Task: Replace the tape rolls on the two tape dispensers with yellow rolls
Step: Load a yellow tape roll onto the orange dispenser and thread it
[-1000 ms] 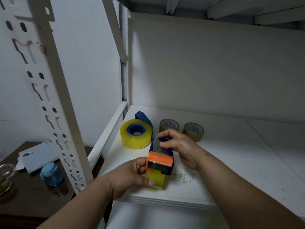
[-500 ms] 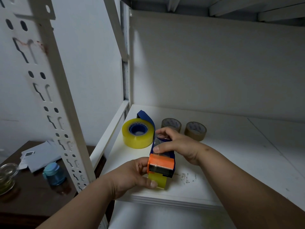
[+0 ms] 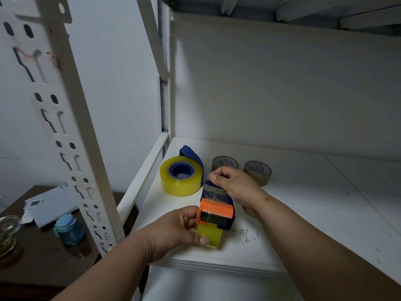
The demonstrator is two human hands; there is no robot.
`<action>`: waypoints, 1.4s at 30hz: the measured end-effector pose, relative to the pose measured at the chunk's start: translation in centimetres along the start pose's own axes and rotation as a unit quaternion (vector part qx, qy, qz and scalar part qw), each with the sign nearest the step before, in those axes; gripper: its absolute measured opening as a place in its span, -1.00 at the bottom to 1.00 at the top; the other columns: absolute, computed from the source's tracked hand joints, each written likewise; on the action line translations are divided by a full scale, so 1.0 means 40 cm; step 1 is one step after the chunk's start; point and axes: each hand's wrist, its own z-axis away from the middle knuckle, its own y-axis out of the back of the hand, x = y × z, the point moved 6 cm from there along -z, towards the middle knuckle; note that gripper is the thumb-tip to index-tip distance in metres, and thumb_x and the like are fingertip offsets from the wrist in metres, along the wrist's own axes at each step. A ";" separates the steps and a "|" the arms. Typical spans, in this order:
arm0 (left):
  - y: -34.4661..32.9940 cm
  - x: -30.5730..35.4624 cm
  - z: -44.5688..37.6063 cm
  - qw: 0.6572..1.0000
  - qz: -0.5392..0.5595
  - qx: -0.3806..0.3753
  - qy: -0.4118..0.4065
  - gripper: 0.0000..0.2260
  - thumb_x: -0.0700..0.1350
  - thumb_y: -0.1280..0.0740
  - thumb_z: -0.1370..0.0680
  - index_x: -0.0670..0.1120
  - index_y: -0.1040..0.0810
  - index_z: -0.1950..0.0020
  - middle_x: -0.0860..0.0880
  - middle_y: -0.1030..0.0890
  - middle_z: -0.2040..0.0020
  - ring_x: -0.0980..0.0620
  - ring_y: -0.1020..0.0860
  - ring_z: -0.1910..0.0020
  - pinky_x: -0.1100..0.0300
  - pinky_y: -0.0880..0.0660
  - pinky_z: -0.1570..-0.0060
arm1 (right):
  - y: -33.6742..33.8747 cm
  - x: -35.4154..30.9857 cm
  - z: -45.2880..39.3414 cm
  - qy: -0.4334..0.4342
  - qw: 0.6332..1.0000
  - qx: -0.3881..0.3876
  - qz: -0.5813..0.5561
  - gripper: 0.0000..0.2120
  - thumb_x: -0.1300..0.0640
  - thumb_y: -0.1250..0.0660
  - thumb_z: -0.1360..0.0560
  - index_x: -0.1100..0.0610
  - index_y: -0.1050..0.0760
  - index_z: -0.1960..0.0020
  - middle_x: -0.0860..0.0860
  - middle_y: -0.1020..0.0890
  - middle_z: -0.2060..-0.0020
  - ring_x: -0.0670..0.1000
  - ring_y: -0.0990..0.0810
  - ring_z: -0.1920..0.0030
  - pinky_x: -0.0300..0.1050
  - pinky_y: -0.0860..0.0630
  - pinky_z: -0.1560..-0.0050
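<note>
At lower centre of the frame, on the white shelf (image 3: 303, 213), the left hand (image 3: 173, 231) pinches the yellow roll (image 3: 209, 235) on the near tape dispenser (image 3: 217, 211); the right hand (image 3: 234, 185) curls round its blue body. Rigid, smooth plastic, probably light: best gripped by the sides, clear of the orange cutter end. The second dispenser (image 3: 191, 154), already carrying a glossy yellow roll, lies just above.

A single wide-angle head view looks forward and down from close by onto a white shelf (image 3: 303, 213), both forearms reaching in from the bottom edge. The rack's upright (image 3: 71, 135) stands near at left, a dark table (image 3: 43, 261) lower left.
</note>
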 end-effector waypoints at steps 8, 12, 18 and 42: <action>0.002 0.010 -0.008 1.000 0.010 -0.003 0.002 -0.53 -0.35 -0.47 -0.37 -0.29 -0.52 -0.27 -0.27 -0.65 -0.17 -0.14 -0.60 -0.13 -0.02 -0.50 -0.26 | 0.005 0.006 0.022 -0.023 0.991 -0.134 -0.012 -0.54 -0.17 -0.48 -0.26 -0.11 -0.54 -0.13 -0.07 -0.61 -0.10 -0.07 -0.56 -0.13 -0.18 -0.43 -0.13; 0.002 0.009 -0.008 1.000 0.015 -0.001 0.002 -0.52 -0.35 -0.47 -0.37 -0.30 -0.51 -0.29 -0.33 -0.61 -0.23 -0.18 -0.59 -0.15 -0.06 -0.48 -0.30 | 0.020 0.014 0.008 -0.010 0.996 -0.088 0.012 -0.80 -0.05 -0.33 -0.50 -0.08 -0.57 -0.11 -0.07 -0.64 -0.07 -0.04 -0.55 -0.15 -0.13 -0.42 -0.19; 0.004 0.004 -0.005 1.000 0.027 -0.003 -0.002 -0.61 -0.36 -0.46 -0.38 -0.17 -0.60 -0.20 -0.18 -0.69 -0.12 -0.10 -0.63 -0.11 0.06 -0.52 -0.18 | 0.005 -0.006 0.017 -0.010 0.991 -0.130 0.015 -0.51 -0.27 -0.47 -0.18 -0.12 -0.57 -0.06 -0.11 -0.62 -0.06 -0.11 -0.56 -0.11 -0.19 -0.41 -0.10; -0.025 -0.009 -0.104 0.943 0.329 -0.035 0.035 -0.58 0.07 -0.25 -0.60 -0.13 -0.52 -0.38 -0.29 -0.51 -0.38 -0.33 -0.52 -0.31 -0.23 -0.56 -0.13 | 0.097 0.125 0.018 -0.064 0.959 -0.075 0.265 -0.52 -0.12 -0.45 -0.35 -0.06 -0.39 -0.20 -0.05 -0.58 -0.06 -0.01 -0.56 -0.06 -0.01 -0.53 -0.11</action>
